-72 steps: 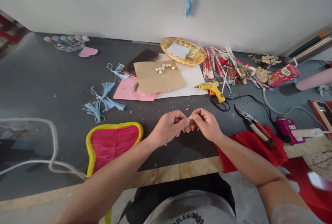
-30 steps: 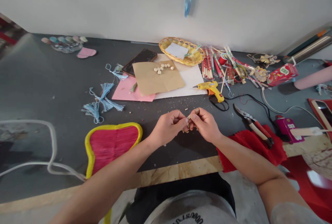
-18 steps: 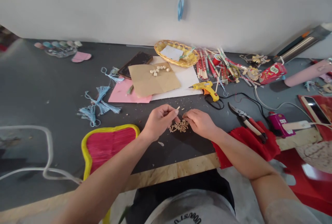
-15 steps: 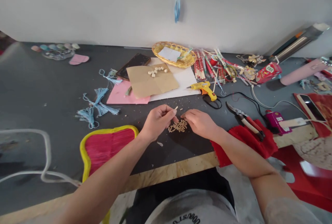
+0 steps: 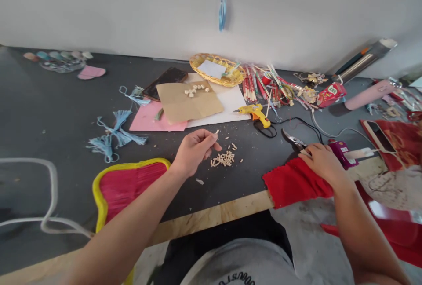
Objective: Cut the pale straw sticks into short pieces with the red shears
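My left hand (image 5: 194, 151) pinches a small pale stick piece (image 5: 217, 131) between thumb and forefinger. Just right of it lies a heap of short cut pieces (image 5: 223, 158) on the dark tabletop. My right hand (image 5: 321, 160) is wrapped over the handles of the pruning shears (image 5: 294, 139), whose blades point up and left. Under that hand spreads a red cloth (image 5: 293, 181). Behind the heap, brown paper (image 5: 187, 108) bears several small pale beads (image 5: 197, 89).
A yellow glue gun (image 5: 255, 112) with its cable lies behind the heap. Further back are a wicker basket (image 5: 235, 78) and bundled sticks (image 5: 253, 85). Blue tassels (image 5: 117, 133) and a yellow-edged pink piece (image 5: 128, 184) are at left; a pink bottle (image 5: 372, 93) is at right.
My right hand has moved right from the heap to the shears and closed around their handles. My left hand stays near the heap with its piece. The view has shifted slightly.
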Demonstrator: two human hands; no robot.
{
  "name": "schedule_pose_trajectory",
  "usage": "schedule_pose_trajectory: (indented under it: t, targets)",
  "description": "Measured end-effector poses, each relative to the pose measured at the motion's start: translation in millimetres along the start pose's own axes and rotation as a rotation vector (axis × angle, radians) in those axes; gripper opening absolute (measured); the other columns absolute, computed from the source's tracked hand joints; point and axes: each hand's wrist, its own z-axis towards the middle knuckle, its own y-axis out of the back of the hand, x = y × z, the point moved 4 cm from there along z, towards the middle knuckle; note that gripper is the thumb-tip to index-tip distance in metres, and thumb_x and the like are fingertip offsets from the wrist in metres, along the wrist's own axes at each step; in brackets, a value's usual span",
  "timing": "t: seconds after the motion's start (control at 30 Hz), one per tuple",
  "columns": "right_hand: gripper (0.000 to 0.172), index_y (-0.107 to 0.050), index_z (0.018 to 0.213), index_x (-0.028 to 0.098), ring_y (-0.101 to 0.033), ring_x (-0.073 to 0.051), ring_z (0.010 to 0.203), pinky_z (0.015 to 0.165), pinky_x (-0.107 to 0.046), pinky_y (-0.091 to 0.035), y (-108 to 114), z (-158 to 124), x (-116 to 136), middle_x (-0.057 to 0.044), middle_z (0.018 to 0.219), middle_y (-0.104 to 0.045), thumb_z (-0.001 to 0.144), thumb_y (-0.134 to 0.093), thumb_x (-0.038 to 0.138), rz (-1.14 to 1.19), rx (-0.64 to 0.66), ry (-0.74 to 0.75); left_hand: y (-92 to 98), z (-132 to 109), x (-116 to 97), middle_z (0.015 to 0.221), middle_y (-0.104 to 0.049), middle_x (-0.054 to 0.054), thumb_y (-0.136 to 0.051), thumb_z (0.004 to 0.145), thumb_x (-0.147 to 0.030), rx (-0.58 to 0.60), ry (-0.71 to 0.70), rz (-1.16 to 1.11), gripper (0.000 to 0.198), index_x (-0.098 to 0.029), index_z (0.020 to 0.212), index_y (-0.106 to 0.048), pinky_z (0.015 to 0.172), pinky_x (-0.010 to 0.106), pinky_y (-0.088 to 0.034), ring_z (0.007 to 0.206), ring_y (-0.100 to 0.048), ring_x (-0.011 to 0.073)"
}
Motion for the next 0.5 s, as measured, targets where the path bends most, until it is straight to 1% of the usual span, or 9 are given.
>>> schedule_pose_trajectory:
  t: [0.07,0.13,0.17,0.23,0.3,0.33,0.4,0.43,0.5]
  targets:
    - [0.025,-0.062,0.079,0.016,-0.06,-0.029,0.094,0.088,-0.043,-0.042,-7,-4,-3,-0.013,0.093,-0.066,0.086,-0.047,0.036,0.08,-0.027,-0.024,0.5,0,1,0.061,-0.067,0.002,-0.063,0.079,-0.032,-0.008,0.017,-0.016,0.021,-0.017,0.067,-0.053,0.037,0.02,-0.024,0.037,-0.036,0.0029]
    - [0.02,-0.06,0.076,0.018,-0.061,-0.029,0.095,0.086,-0.042,-0.044,-5,-6,-7,-0.014,0.1,-0.066,0.083,-0.049,0.033,0.202,-0.063,-0.086,0.8,1,2,0.061,-0.067,0.002,-0.063,0.08,-0.031,-0.016,0.028,-0.026,0.021,-0.017,0.067,-0.053,0.037,0.02,-0.023,0.037,-0.036,0.0025]
    - [0.018,-0.059,0.075,0.019,-0.062,-0.028,0.092,0.084,-0.041,-0.045,-1,-6,-11,-0.013,0.101,-0.067,0.082,-0.05,0.033,0.272,-0.092,-0.15,0.8,1,2,0.061,-0.067,0.002,-0.063,0.08,-0.031,-0.016,0.029,-0.031,0.022,-0.017,0.066,-0.053,0.037,0.02,-0.023,0.037,-0.036,0.0023]
    - [0.017,-0.057,0.072,0.021,-0.064,-0.027,0.082,0.074,-0.04,-0.047,12,-6,-20,-0.013,0.09,-0.067,0.08,-0.054,0.035,0.449,-0.174,-0.323,0.5,1,3,0.061,-0.067,0.002,-0.063,0.08,-0.031,-0.006,0.026,-0.042,0.023,-0.017,0.066,-0.053,0.037,0.02,-0.023,0.037,-0.035,0.0021]
    - [0.02,-0.056,0.074,0.022,-0.063,-0.024,0.071,0.066,-0.038,-0.048,27,-5,-21,-0.009,0.076,-0.065,0.077,-0.062,0.041,0.745,-0.27,-0.454,0.0,1,3,0.061,-0.067,0.002,-0.063,0.08,-0.032,0.007,0.015,-0.056,0.023,-0.017,0.066,-0.053,0.037,0.02,-0.023,0.037,-0.036,0.002]
    - [0.022,-0.056,0.079,0.023,-0.063,-0.022,0.068,0.064,-0.037,-0.049,34,-2,-17,-0.008,0.078,-0.065,0.075,-0.065,0.042,0.967,-0.314,-0.452,-0.1,2,3,0.061,-0.067,0.002,-0.064,0.08,-0.033,0.011,0.009,-0.067,0.023,-0.017,0.066,-0.053,0.036,0.019,-0.023,0.037,-0.036,0.002]
    - [0.028,-0.052,0.087,0.026,-0.065,-0.019,0.072,0.063,-0.036,-0.053,48,6,6,-0.007,0.102,-0.066,0.07,-0.071,0.038,1.43,-0.324,-0.315,0.1,2,2,0.061,-0.067,0.001,-0.065,0.079,-0.034,0.011,-0.01,-0.096,0.023,-0.017,0.067,-0.054,0.036,0.019,-0.024,0.037,-0.036,0.0022]
    - [0.03,-0.051,0.088,0.026,-0.066,-0.018,0.075,0.064,-0.037,-0.055,53,12,22,-0.006,0.112,-0.064,0.07,-0.072,0.035,1.579,-0.25,-0.232,0.4,2,1,0.06,-0.067,0.001,-0.065,0.079,-0.034,0.008,-0.023,-0.113,0.023,-0.017,0.068,-0.054,0.036,0.019,-0.024,0.037,-0.037,0.0023]
    - [0.026,-0.05,0.086,0.026,-0.066,-0.017,0.074,0.062,-0.036,-0.056,62,22,57,-0.005,0.115,-0.064,0.071,-0.071,0.03,1.747,-0.079,-0.107,1.3,2,0,0.059,-0.067,0.0,-0.066,0.079,-0.035,0.002,-0.049,-0.143,0.024,-0.017,0.069,-0.055,0.036,0.018,-0.025,0.037,-0.039,0.0023]
